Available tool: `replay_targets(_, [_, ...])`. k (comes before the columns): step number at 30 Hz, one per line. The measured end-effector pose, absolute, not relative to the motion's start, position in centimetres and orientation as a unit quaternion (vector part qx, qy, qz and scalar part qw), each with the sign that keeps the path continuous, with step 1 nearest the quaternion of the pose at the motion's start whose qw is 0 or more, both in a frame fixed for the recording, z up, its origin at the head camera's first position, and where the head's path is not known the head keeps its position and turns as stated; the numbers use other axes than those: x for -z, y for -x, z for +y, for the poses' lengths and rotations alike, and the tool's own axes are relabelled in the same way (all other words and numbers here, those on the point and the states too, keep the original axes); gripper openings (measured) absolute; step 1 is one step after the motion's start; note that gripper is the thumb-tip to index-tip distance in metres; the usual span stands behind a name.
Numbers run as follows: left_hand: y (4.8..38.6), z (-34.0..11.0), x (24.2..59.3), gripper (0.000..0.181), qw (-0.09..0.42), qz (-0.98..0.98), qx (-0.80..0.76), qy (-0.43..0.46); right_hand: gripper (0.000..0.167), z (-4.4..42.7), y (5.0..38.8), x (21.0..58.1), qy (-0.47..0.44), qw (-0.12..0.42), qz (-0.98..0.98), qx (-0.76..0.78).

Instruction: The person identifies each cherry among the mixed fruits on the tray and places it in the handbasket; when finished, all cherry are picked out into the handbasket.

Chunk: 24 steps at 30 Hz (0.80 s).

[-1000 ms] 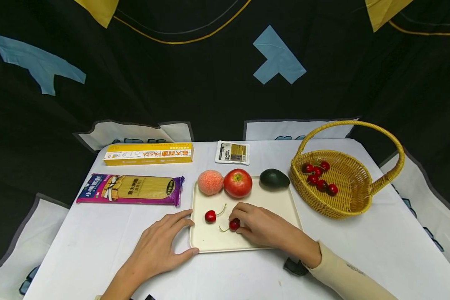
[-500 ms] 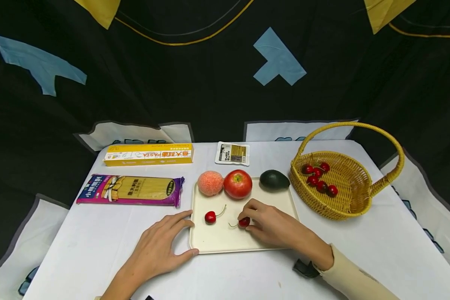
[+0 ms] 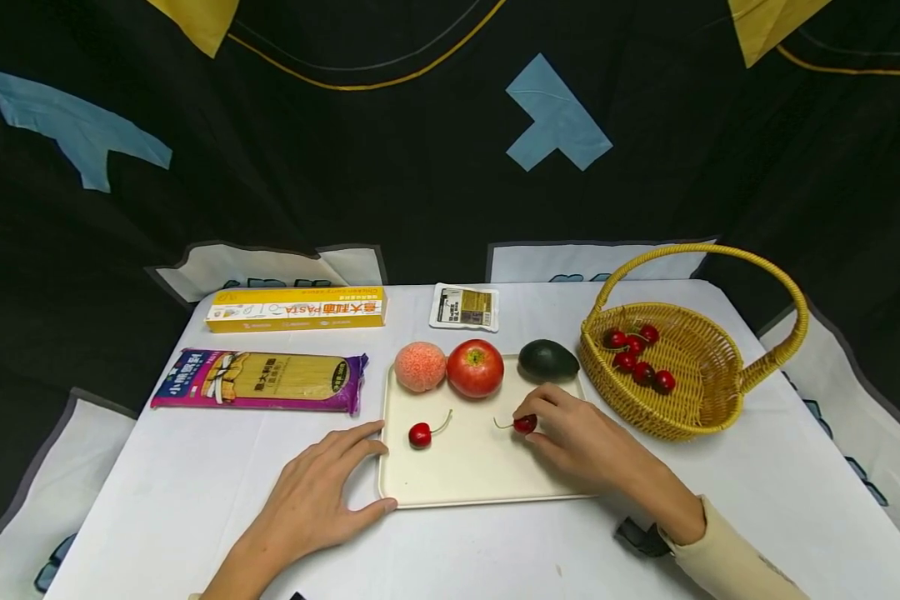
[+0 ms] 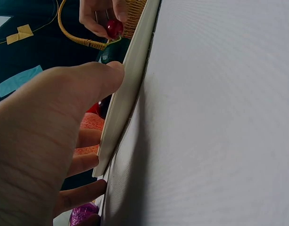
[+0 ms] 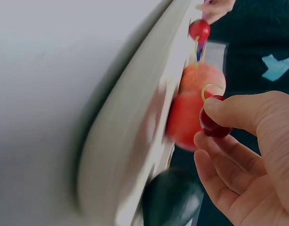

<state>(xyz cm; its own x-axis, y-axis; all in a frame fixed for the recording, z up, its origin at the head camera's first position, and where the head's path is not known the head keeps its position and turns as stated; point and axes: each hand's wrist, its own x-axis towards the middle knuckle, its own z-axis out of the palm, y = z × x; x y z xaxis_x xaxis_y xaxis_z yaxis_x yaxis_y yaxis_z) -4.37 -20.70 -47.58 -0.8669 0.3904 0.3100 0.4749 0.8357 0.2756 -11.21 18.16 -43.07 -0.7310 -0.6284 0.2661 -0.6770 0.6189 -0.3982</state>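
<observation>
My right hand (image 3: pixel 581 433) pinches a dark red cherry (image 5: pixel 214 123) between thumb and fingers, its green stem sticking out to the left. It is over the right part of a cream tray (image 3: pixel 465 483). A second cherry (image 3: pixel 420 435) with its stem lies on the tray's left part. Along the tray's back edge sit a peach (image 3: pixel 420 367), a red apple (image 3: pixel 476 368) and a dark green avocado (image 3: pixel 548 361). With fingers spread, my left hand (image 3: pixel 311 500) touches the tray's left edge; its thumb rests at the rim in the left wrist view.
A yellow wicker basket (image 3: pixel 701 408) with a tall handle stands right of the tray, holding several cherries (image 3: pixel 633 354). At the left lie a purple pack of noodles (image 3: pixel 262 380) and a yellow pasta box (image 3: pixel 297 309). A small white packet (image 3: pixel 464 307) lies behind the fruit.
My right hand has moved right and slightly back across the tray, carrying the pinched cherry along. My left hand has stayed at the tray's left edge.
</observation>
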Motion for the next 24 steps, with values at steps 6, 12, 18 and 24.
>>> replay_targets(6, [4.4,-20.7,47.5,0.062,0.117,-0.952,0.172,0.225,0.034,20.2,11.8,43.2,-0.362,0.117,-0.894,-0.238])
replay_targets(12, [4.3,-20.7,47.6,0.062,0.115,-0.953,0.17,0.223,0.04,21.7,12.0,43.0,-0.343,0.153,-0.894,-0.245])
replay_targets(18, [4.4,-20.7,47.6,0.062,0.114,-0.953,0.172,0.224,0.046,23.1,12.3,42.5,-0.351,0.191,-0.881,-0.253])
replay_targets(24, [4.4,-20.6,47.5,0.062,0.116,-0.952,0.17,0.225,0.048,24.7,12.6,42.0,-0.323,0.218,-0.891,-0.233])
